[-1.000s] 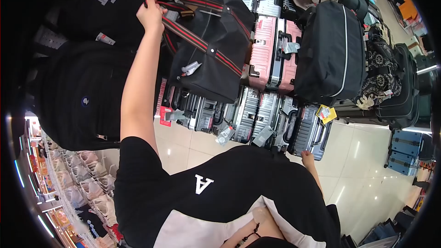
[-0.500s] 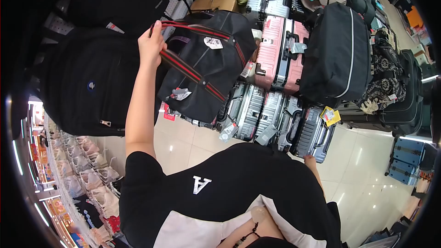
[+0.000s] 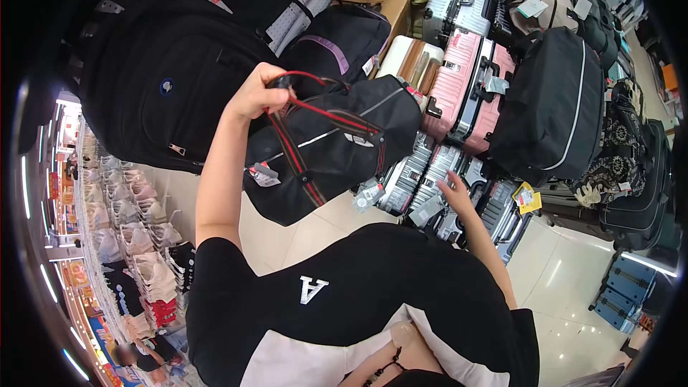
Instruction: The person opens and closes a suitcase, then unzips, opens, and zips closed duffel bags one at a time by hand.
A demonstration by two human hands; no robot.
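Observation:
My left hand (image 3: 259, 93) is closed round the red-and-black striped handles of a black duffel bag (image 3: 322, 168), which hangs tilted from it. A white tag (image 3: 264, 174) dangles at the bag's near left end. To the right, my right hand (image 3: 453, 193) is empty with its fingers apart. It is over the silver suitcases (image 3: 407, 179), right of the duffel; I cannot tell whether it touches them. Behind the duffel lies another dark bag with a purple strap (image 3: 333, 54).
A pink suitcase (image 3: 459, 79) and a large black bag (image 3: 548, 111) stand ahead on the right. Large black backpacks (image 3: 136, 129) hang at the left. Bras on racks (image 3: 143, 244) line the lower left. Blue cases (image 3: 623, 290) stand on the tiled floor at right.
The duffel has come towards me and swung round, uncovering the purple-strapped bag and a cream case behind it. My left hand has moved down and right; my right hand has risen and reached forward.

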